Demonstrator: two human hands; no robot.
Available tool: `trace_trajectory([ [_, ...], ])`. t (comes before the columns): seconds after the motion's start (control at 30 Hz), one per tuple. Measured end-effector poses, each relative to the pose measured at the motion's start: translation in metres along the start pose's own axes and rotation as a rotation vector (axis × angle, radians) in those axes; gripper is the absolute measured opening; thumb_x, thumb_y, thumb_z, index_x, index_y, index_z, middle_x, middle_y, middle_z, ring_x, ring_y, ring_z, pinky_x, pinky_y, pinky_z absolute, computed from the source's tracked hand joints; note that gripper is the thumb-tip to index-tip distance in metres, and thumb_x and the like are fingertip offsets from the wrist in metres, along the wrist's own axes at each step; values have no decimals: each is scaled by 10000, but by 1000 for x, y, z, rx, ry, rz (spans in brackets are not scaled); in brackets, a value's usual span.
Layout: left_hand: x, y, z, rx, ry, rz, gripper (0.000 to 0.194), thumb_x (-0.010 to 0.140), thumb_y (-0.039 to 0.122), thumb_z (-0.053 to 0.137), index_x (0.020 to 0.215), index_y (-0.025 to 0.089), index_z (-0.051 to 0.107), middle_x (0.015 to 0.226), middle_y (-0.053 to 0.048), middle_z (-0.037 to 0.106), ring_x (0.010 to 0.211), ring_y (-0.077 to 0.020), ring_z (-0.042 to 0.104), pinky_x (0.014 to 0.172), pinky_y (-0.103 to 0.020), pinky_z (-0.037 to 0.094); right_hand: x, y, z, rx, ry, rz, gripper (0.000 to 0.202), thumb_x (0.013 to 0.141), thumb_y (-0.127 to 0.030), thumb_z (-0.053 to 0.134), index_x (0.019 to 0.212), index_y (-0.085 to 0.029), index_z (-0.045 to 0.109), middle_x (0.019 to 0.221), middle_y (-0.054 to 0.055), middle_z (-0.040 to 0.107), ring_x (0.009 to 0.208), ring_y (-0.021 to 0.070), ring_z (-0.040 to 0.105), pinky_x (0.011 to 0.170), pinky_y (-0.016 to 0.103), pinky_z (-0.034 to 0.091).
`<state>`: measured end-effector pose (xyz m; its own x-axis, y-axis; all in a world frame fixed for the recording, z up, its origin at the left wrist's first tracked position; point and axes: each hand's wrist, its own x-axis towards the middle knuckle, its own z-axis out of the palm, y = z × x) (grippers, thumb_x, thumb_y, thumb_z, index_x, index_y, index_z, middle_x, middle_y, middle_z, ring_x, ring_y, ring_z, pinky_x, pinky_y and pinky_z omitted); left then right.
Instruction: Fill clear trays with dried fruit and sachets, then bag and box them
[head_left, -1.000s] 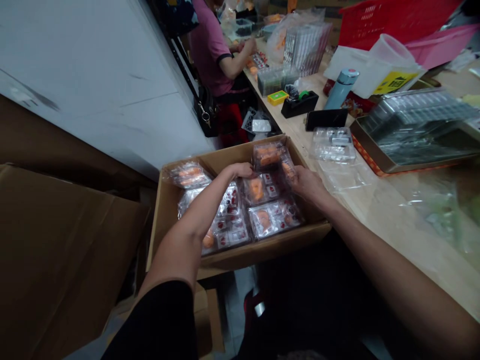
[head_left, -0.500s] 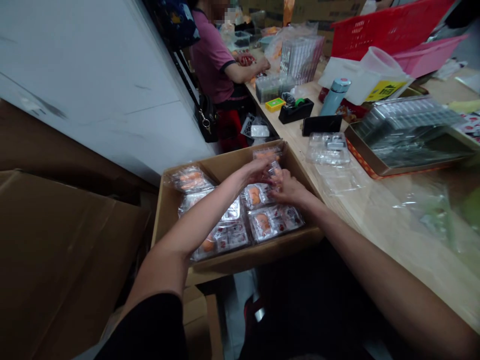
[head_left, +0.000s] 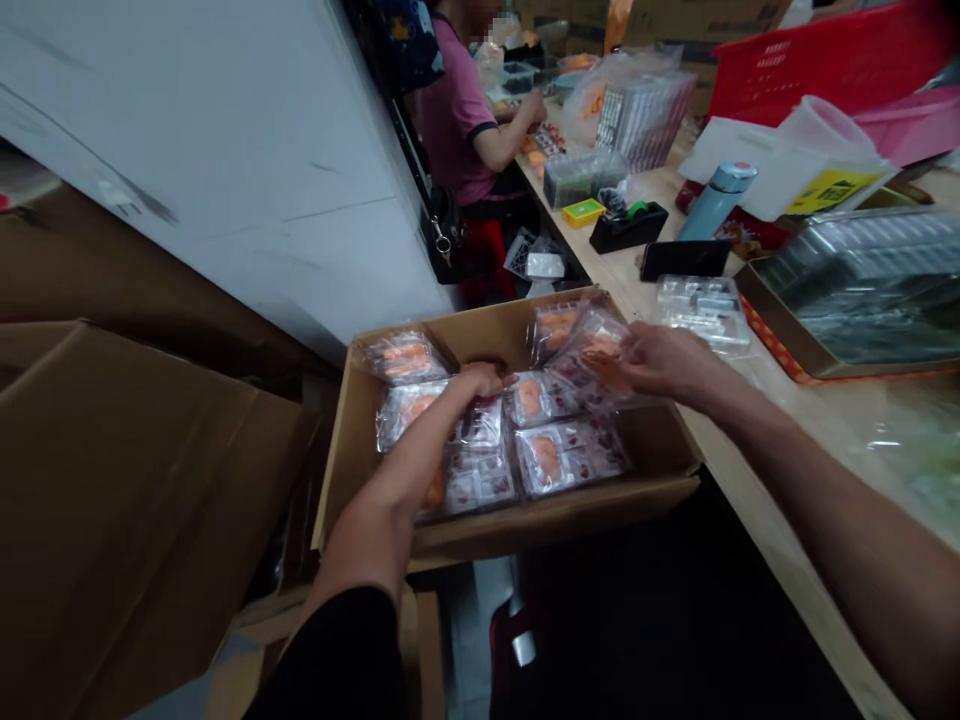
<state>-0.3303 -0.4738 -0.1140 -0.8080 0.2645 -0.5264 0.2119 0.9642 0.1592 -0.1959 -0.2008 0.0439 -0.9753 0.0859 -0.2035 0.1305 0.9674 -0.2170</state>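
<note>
An open cardboard box point(head_left: 525, 533) holds several clear-wrapped packs with orange pieces and small compartments. My right hand point(head_left: 667, 362) is closed on a clear pack point(head_left: 596, 350) above the box's right side. Inside the box, my left hand point(head_left: 480, 383) reaches down over the middle packs; its fingers are partly hidden, and whether it grips anything is unclear. One wrapped pack point(head_left: 405, 357) lies in the back left corner, another point(head_left: 555, 330) near the back right. Nearer the front edge rests a pack point(head_left: 566, 457) with an orange piece.
A wooden table point(head_left: 795, 440) runs along the right, bearing a phone point(head_left: 686, 260), a blue bottle point(head_left: 718, 203), a tape dispenser point(head_left: 628, 228) and a tray of clear cases point(head_left: 862, 290). A person in pink point(head_left: 461, 110) sits farther back. Large cardboard point(head_left: 135, 480) stands left.
My hands have moved apart. The right has drawn to the right with a clear pack, and the left has shifted left and lower among the packs. The view has turned slightly left.
</note>
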Motion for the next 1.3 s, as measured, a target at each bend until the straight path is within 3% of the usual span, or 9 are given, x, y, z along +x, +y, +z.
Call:
trace_trajectory([
  [0.13,0,1,26,42,3,61,582,953,616,467,1311,213,686,1380,-164,658,1314,-309,597,1071,-343,458,6,-22,-44,31,4,-230,285,912,-438,630,1049,-203,717,794,23,696,781,196,665,647,251,408],
  [0.27,-4,1,34,65,46,105,558,1000,543,394,1379,217,641,1444,-145,615,1372,-295,548,1139,-372,404,34,-75,-51,-12,86,-395,339,949,-425,593,1161,-177,684,934,46,711,924,228,664,722,252,419],
  [0.43,-6,1,36,95,44,118,604,1011,543,337,1319,154,681,1322,-211,680,1264,-341,629,1081,-430,458,76,-128,-3,-138,118,-553,454,909,-429,670,1244,-131,604,1100,153,699,996,292,658,805,302,443],
  [0.73,-14,9,38,86,179,168,470,1022,301,352,1291,81,668,1283,-223,690,1192,-309,672,1043,-391,501,122,-144,107,-184,58,-551,402,872,-108,590,1273,-120,590,1216,187,643,1089,319,620,860,381,506],
  [0.83,-13,12,26,79,199,143,455,1014,246,346,1240,57,692,1234,-240,705,1147,-320,689,1003,-396,520,122,-139,96,-174,69,-547,550,872,-180,650,1410,-148,537,1320,212,596,1185,365,576,935,440,498],
  [0.97,-11,11,3,66,164,171,398,967,225,420,1174,80,727,1142,-226,736,1076,-322,710,931,-387,543,98,-106,35,-83,134,-518,521,844,-174,627,1361,-137,579,1284,180,633,1104,333,623,927,425,499],
  [1.07,-20,17,-12,66,126,246,336,909,203,503,1120,111,748,1085,-189,753,1025,-295,717,902,-350,541,59,-68,10,16,-168,-500,306,831,-89,544,1068,-153,726,1008,91,732,903,240,673,821,323,508],
  [1.2,-47,26,-31,129,85,288,263,863,177,555,997,116,772,1039,-183,757,952,-290,713,864,-355,541,9,-25,47,47,-600,-463,323,724,-15,631,919,-221,786,845,33,759,795,221,702,733,295,533],
  [1.3,-67,12,-46,224,64,223,246,866,175,562,985,108,767,1013,-171,754,907,-258,701,833,-327,528,9,-11,78,49,-484,-384,399,670,-1,711,968,-250,802,860,56,771,837,266,716,769,332,554],
])
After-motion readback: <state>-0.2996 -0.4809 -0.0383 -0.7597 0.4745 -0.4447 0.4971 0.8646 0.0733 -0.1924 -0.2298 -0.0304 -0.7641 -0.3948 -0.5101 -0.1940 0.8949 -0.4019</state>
